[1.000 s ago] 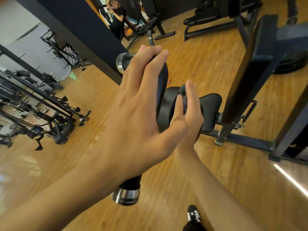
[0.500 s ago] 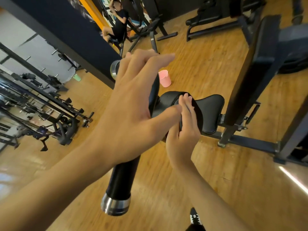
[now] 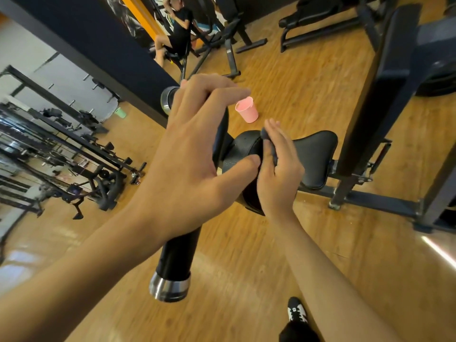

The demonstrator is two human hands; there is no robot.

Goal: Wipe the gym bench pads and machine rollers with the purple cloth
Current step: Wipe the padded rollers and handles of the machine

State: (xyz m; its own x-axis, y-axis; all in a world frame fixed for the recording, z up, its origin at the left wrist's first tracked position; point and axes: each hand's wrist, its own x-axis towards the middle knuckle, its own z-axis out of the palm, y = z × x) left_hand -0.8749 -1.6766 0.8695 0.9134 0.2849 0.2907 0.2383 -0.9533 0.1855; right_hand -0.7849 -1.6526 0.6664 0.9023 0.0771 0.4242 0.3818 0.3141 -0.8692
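Wooden floor (image 3: 283, 77) runs across the gym, with weight racks (image 3: 49, 134) along the left side and a dark wall (image 3: 98, 45) slanting down from the top. Beyond the wall, a person (image 3: 180, 33) in black sits on a machine. A pink cup (image 3: 246, 109) stands on the floor, just past the hands. In the foreground a long black roller (image 3: 177, 257) crosses the view from upper left to lower middle, with a chrome cap (image 3: 170, 287) on its near end. The left hand (image 3: 187, 164) holds the roller near its far end; its fingers (image 3: 217, 95) are curled over the top, and the thumb reaches toward a round black pad (image 3: 241, 149) beside the roller. The right hand (image 3: 278, 176) lies flat against that round pad. Its fingers (image 3: 278, 137) are straight and together, pressing the purple cloth (image 3: 270, 146) onto the pad. Only a dark fold of the cloth shows between the palm and the pad. Just right of the hand is a black seat pad (image 3: 313, 156), mounted on the dark machine frame (image 3: 365, 114). A black and white shoe (image 3: 296, 312) shows at the bottom edge.
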